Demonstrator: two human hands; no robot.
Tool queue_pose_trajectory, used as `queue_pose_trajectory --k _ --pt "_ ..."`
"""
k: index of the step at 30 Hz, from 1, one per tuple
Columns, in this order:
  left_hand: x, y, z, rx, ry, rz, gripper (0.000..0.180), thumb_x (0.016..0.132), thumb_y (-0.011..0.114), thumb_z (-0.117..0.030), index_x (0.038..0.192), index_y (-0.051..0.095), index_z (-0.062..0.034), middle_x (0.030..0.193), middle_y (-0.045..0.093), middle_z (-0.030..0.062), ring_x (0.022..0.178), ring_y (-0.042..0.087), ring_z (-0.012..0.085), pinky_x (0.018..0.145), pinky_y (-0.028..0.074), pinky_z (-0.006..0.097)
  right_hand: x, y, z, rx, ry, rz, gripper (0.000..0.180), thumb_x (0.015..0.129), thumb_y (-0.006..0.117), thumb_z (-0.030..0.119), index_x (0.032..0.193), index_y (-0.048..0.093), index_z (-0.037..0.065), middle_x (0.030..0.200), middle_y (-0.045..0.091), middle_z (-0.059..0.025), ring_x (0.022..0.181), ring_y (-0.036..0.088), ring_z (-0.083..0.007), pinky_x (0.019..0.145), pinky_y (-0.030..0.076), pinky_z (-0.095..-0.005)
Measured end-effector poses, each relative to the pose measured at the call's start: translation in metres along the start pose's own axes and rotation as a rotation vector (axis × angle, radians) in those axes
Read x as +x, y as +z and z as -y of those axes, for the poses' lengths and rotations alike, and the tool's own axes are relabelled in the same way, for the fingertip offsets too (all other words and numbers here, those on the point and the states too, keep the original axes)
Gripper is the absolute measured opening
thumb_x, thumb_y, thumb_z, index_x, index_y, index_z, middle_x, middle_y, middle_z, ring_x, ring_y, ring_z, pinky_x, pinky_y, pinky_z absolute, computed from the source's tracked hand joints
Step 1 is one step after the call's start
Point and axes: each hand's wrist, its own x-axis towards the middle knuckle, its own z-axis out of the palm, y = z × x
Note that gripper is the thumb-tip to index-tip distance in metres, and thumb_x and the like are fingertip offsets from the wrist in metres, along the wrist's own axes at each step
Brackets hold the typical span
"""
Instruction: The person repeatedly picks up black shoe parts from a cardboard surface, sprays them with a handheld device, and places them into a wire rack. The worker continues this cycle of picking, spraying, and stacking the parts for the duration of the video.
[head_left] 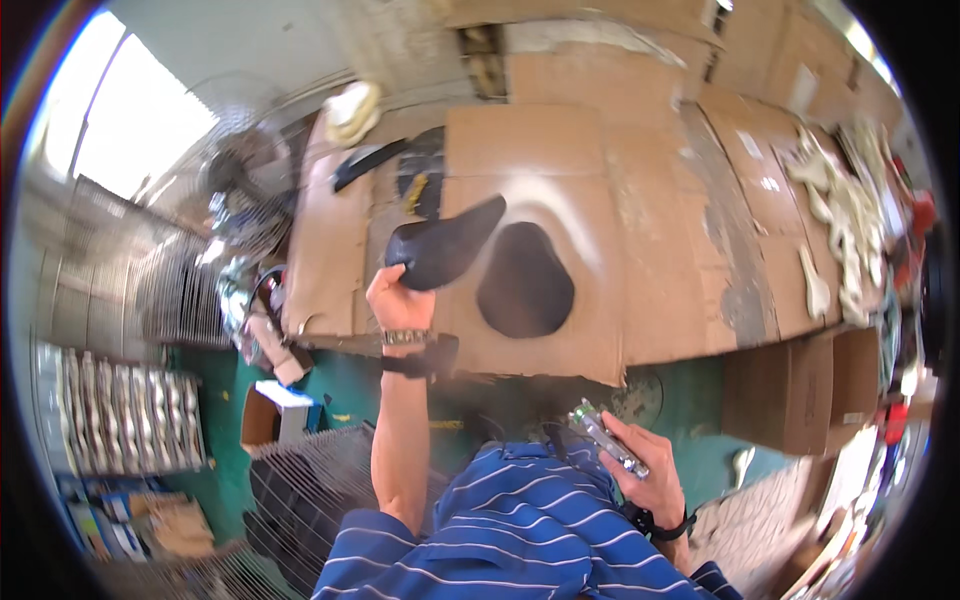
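My left hand [400, 298] is closed on the near end of a dark saddle-shaped piece [445, 245], holding it tilted above the cardboard with its narrow tip pointing right and away. Just right of it is a second dark, teardrop-shaped piece [527, 282] on the cardboard-covered table [660, 310]; whether it is flat or raised I cannot tell. A pale whitish arc curves around its far side. Near my body, off the table's front edge, my right hand [648, 465] grips a slim silver hand tool [612, 440] with a bit of green at its tip; its exact kind is unclear.
At the table's back left lie a black curved piece [368, 165] and a cream-coloured bundle [352, 112]. Pale shaped pieces [835, 200] pile up at the right. A wire-grille fan [235, 170] stands left, above a rack of silvery pieces [130, 415]. An open cardboard box [785, 395] sits right.
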Motion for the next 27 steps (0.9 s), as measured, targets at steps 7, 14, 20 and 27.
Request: queue_pose_trajectory --k 7,14,20,27 --pt "-0.163 -0.055 -0.118 -0.149 0.247 -0.091 0.045 0.080 0.051 -0.011 0.121 0.064 0.0021 0.120 0.070 0.0189 0.111 0.067 0.0359 0.105 0.049 0.050 0.032 0.047 0.034 -0.061 0.006 0.347 0.052 0.077 0.075 -0.003 0.128 0.065 -0.003 0.095 0.071 -0.0207 0.081 0.071 -0.0312 0.075 0.054 -0.0343" --pt "-0.345 -0.127 -0.248 -0.266 0.834 -0.470 0.018 0.078 0.056 -0.016 0.089 0.066 -0.0050 0.096 0.072 0.0128 0.091 0.068 0.0329 0.089 0.053 0.048 0.037 0.112 0.080 -0.108 -0.078 0.652 0.049 0.089 0.063 -0.003 0.138 0.060 -0.004 0.087 0.062 -0.0024 0.073 0.053 -0.0109 0.069 0.045 -0.0251" --pt "-0.491 -0.212 -0.384 -0.312 1.345 -0.801 0.019 0.071 0.061 -0.013 0.088 0.066 -0.0070 0.096 0.073 0.0101 0.090 0.070 0.0317 0.090 0.054 0.048 0.055 0.185 0.106 -0.103 -0.056 0.841 0.050 0.092 0.065 -0.001 0.141 0.057 -0.004 0.093 0.063 -0.0021 0.080 0.055 -0.0093 0.071 0.047 -0.0235" --pt "-0.710 -0.333 -0.426 -0.374 1.907 -0.978 0.040 0.068 0.060 -0.006 0.107 0.068 -0.0008 0.114 0.071 0.0147 0.105 0.068 0.0360 0.104 0.049 0.052 0.050 0.266 0.159 -0.240 -0.154 1.048 0.049 0.092 0.067 0.001 0.140 0.058 -0.005 0.095 0.064 -0.0015 0.082 0.054 -0.0093 0.075 0.047 -0.0235"
